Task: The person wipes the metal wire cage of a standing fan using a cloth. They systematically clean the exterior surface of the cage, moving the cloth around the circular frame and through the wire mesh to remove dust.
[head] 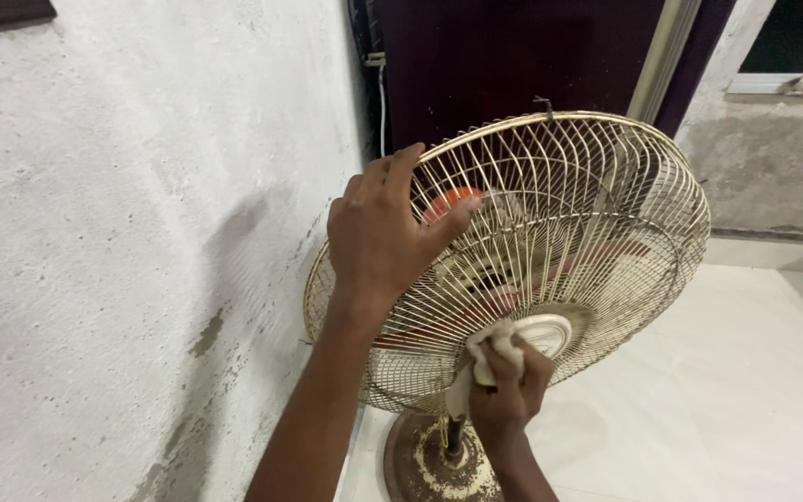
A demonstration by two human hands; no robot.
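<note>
A pedestal fan with a dusty cream wire grille stands tilted toward me, its red blades showing behind the wires. My left hand grips the grille's upper left rim, fingers curled over the wires. My right hand is closed on a small white cloth and presses it against the lower front of the grille, just beside the round centre cap.
A rough whitewashed wall runs close along the left. The fan's round rusty base sits on a pale tiled floor. A dark door and a low grey ledge lie behind.
</note>
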